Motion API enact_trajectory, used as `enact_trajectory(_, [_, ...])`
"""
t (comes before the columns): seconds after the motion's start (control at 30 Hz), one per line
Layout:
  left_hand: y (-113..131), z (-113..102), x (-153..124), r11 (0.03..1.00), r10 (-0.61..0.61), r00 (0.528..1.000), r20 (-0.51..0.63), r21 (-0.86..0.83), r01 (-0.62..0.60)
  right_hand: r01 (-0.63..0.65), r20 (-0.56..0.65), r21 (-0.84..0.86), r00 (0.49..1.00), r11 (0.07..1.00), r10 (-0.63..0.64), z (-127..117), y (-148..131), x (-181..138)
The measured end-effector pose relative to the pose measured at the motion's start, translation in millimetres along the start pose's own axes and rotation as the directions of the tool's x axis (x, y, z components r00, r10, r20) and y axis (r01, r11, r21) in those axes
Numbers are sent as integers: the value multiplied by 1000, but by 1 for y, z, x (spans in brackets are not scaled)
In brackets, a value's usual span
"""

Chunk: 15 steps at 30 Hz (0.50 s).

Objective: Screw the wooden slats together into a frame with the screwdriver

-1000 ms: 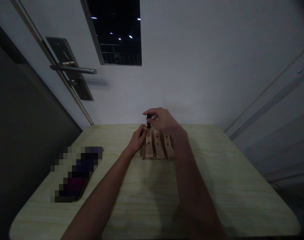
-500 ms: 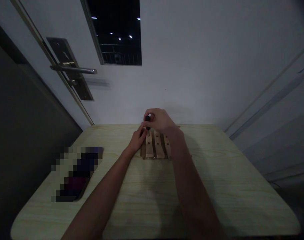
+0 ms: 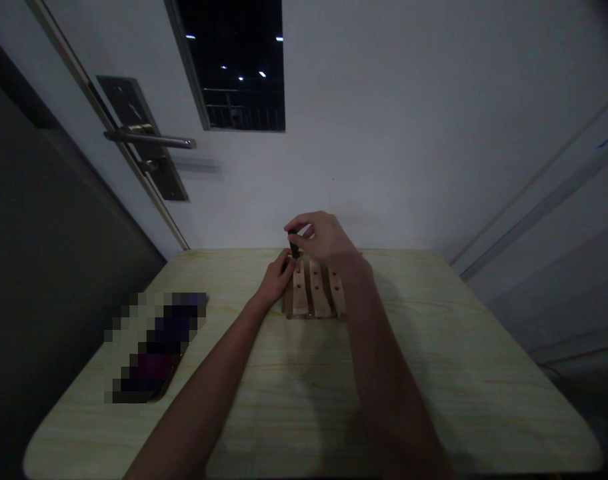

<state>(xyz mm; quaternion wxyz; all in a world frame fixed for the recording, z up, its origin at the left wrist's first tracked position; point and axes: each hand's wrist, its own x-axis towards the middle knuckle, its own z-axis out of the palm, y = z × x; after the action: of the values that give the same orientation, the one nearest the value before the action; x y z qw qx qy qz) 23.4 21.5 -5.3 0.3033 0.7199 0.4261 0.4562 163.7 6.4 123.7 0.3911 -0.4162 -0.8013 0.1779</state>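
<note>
A small wooden rack (image 3: 288,303) lies on the table, topped with several pale wooden bars (image 3: 299,301) that have dark round holes. My right hand (image 3: 325,239) reaches over it from the right, thumb and fingertips closed on the black handle of a screwdriver (image 3: 295,247). The screwdriver stands nearly upright, its lower end at the far part of the leftmost bar. Against the rack's left side is my left hand (image 3: 274,279), thumb and fingers closed on its far left corner, close to the screwdriver's tip. My right forearm hides the rack's right part.
The pale wood-grain table (image 3: 264,400) stands against a white door (image 3: 384,133) with a metal handle (image 3: 151,139) and a dark window. To the left lies a phone-like flat object (image 3: 171,347), mostly pixelated.
My right hand has shifted slightly up, its fingers a little more spread at the top of the screwdriver handle. The screwdriver tilts slightly more to the left. My left hand stays at the rack.
</note>
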Motion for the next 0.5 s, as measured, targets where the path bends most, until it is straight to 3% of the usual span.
enact_trajectory(0.5, [1,-1,0,1000,2,1000,16,12,-2,8,-32,-40,999,999,-9,-1,9,-1])
